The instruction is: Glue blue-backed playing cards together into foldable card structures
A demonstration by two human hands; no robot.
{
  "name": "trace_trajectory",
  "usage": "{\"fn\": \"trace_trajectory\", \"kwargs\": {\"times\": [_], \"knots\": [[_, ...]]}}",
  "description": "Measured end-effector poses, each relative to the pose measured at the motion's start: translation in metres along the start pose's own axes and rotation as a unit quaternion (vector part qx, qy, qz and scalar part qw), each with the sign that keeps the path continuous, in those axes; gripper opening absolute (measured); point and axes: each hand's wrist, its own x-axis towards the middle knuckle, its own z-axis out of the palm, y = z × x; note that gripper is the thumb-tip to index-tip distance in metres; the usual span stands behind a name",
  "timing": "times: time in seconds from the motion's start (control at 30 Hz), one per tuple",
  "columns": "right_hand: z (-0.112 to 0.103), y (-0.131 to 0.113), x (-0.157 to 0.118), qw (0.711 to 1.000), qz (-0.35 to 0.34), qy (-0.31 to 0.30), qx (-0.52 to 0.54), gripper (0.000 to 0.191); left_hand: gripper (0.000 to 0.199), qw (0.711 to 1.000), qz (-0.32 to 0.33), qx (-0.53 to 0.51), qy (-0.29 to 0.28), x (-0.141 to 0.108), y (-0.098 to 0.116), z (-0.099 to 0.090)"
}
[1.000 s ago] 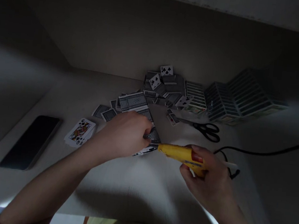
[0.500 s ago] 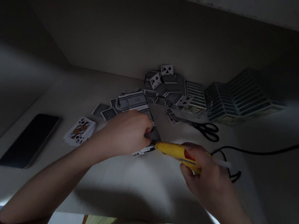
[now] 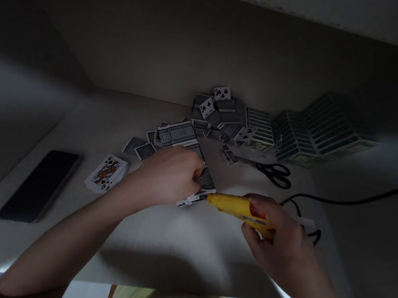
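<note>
My left hand [image 3: 177, 173] is closed over joined playing cards [image 3: 177, 135], backs up with a dark patterned print. The fingertips are curled under and partly hidden. My right hand [image 3: 278, 238] grips a yellow hot glue gun [image 3: 230, 205], its nozzle pointing left at the cards' near edge, by my left fingers. A pale glue stick [image 3: 307, 221] juts from the gun's rear. Whether the nozzle touches the cards I cannot tell. Several loose cards [image 3: 145, 151] lie just beyond my left hand.
A phone [image 3: 38, 186] and a card stack topped by a queen [image 3: 107, 172] lie left. Black scissors [image 3: 274, 173] rest right of centre. Behind stand a heap of cards [image 3: 224, 113] and stepped card structures [image 3: 323, 131]. A black cord [image 3: 357, 202] runs right.
The glue gun in my right hand has moved slightly toward me, its nozzle now lower along the cards' edge. My left hand has stayed nearly still.
</note>
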Motion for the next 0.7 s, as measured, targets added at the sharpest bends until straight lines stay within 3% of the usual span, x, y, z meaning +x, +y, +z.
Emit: {"fn": "trace_trajectory", "kwargs": {"times": [0.3,0.57,0.7], "knots": [[0.007,0.0,0.0,0.996,-0.058,0.04,-0.057,0.036,0.018,1.0,-0.012,-0.004,0.01,-0.003,0.001,0.001],[0.009,-0.006,-0.004,0.996,-0.071,0.023,-0.05,0.038,0.014,1.0,-0.003,0.005,0.013,-0.004,0.005,0.0],[0.011,-0.005,-0.006,0.999,-0.038,0.001,-0.021,0.034,0.012,1.0,0.0,0.013,0.014,-0.002,0.006,-0.001]]}}
